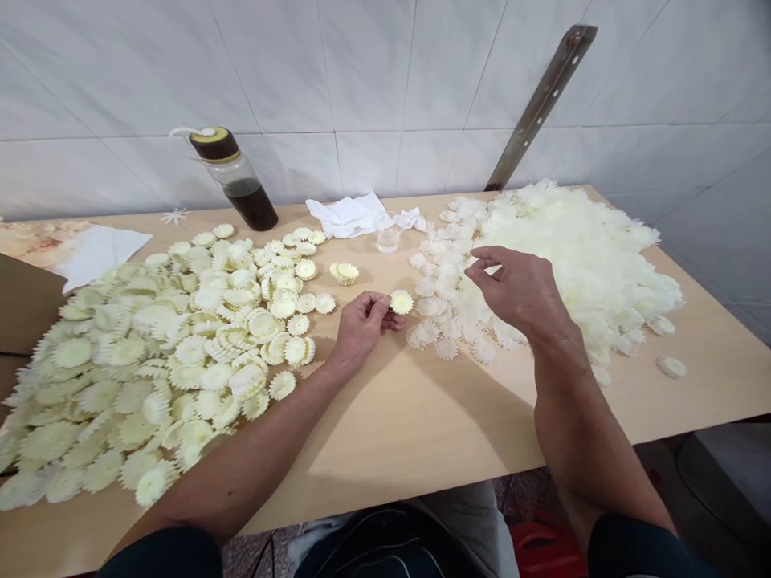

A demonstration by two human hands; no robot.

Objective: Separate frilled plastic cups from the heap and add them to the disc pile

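Left hand pinching pale flower, right hand over petal pile

Far left: brown box (27, 321) at the edge of the worktop (415, 433), white paper (104, 253) just beside it. Big heap of pale yellow scalloped flowers (198, 345) covers the left side, overlapping, lying at all angles. Behind the heap, one small white star shape (174, 216), then a bottle (238, 181) with dark liquid, dark lid and white straw, near the tiled wall (373, 72).

Left of centre, one small flower stack (344, 274) apart from the heap. Left hand (367, 321) nearby, over the worktop; its grip is thumb and fingers pressed together, pinching a pale flower (401, 302), which sticks out past the fingertips on the right, face up. A thin dark bit shows at its edge, too small to tell.

Behind that: crumpled tissue (346, 215), small clear cup (389, 239).

Right hand (470, 263) above the near-left part of a pile of thin whitish petals (572, 249); grip spread a little, gap between thumb and finger, nothing visible between them. Metal strip (542, 108) leans at a slant against the wall behind. Far right: one loose disc (671, 368) on the worktop, near the pile.
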